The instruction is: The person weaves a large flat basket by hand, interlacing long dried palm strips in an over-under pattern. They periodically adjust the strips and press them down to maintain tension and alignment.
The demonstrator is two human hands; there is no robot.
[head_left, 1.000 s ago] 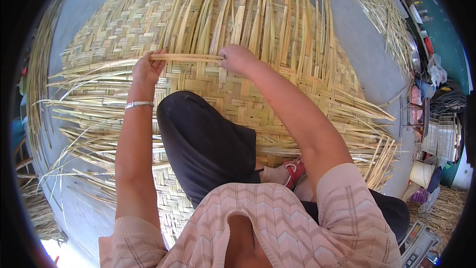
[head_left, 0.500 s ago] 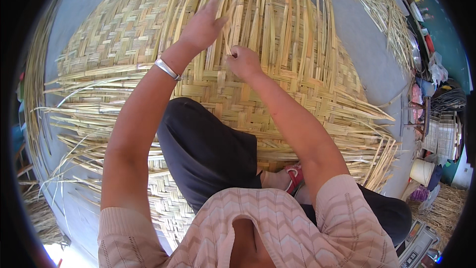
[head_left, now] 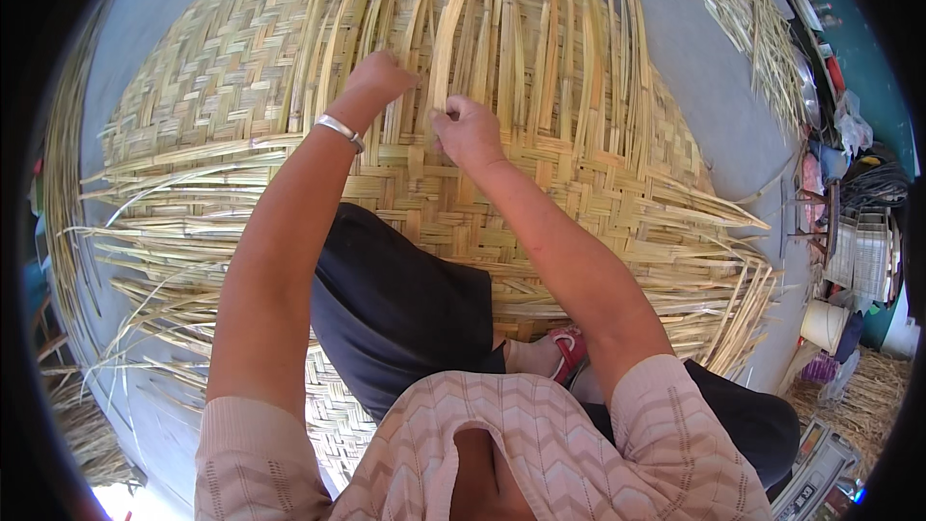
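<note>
A large woven reed mat [head_left: 231, 68] spreads before me, with long loose strips [head_left: 516, 29] fanning away over its far part. My right hand [head_left: 471, 135] is closed in a pinch at the near end of a wide pale reed strip [head_left: 448, 34], which runs away from me over the weave. To its left, my left hand [head_left: 378, 79] is closed low over the loose strips, its fingertips largely hidden; what it grips I cannot make out. Just nearer than both hands lies the tight checkered weave [head_left: 415, 169].
Loose strip ends [head_left: 164, 222] stick out at the left, others [head_left: 733, 318] at the right. My bent knee [head_left: 395, 299] rests on the mat. A pile of split reeds [head_left: 743, 29] lies far right, near a white bucket [head_left: 823, 328] and a metal scale [head_left: 818, 468].
My left hand has come down toward me and its fingers have curled in. The pale strip, raised and blurred before, now lies flatter along the others. My right hand has barely moved.
</note>
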